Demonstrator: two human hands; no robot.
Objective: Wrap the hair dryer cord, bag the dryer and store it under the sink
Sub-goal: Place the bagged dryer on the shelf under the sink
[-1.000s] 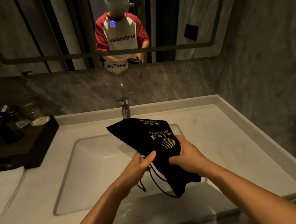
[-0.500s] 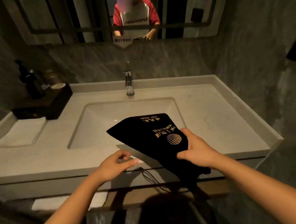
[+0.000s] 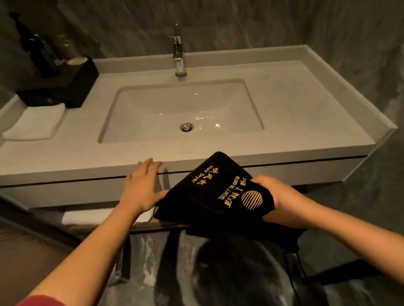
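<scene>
Item: black drawstring bag [image 3: 215, 196], soft cloth, gold lettering reading "Hair Dryer". It was held in the air just in front of the counter's front edge [image 3: 74, 173], towards the right of centre, below the level of the sink basin [image 3: 179, 110].

Grip: the right hand [image 3: 278, 201] was closed around the bag's right end, thumb on top and fingers wrapped beneath. The left hand [image 3: 141, 187] was flat and spread, holding nothing, with its fingertips at the counter's front edge and its heel just beside the bag's left corner; contact with the bag could not be told.

Handling, judged: the cloth looked limp, yet the bag kept a filled, bulging shape, so a fairly light but rigid load probably sat inside. Cords [image 3: 295, 274] trailed below the right end and could snag. Best held around the bulk, not by the cords.

Destination: a shelf [image 3: 158, 227] under the counter, with a folded white towel [image 3: 103, 215] at its left.
</scene>
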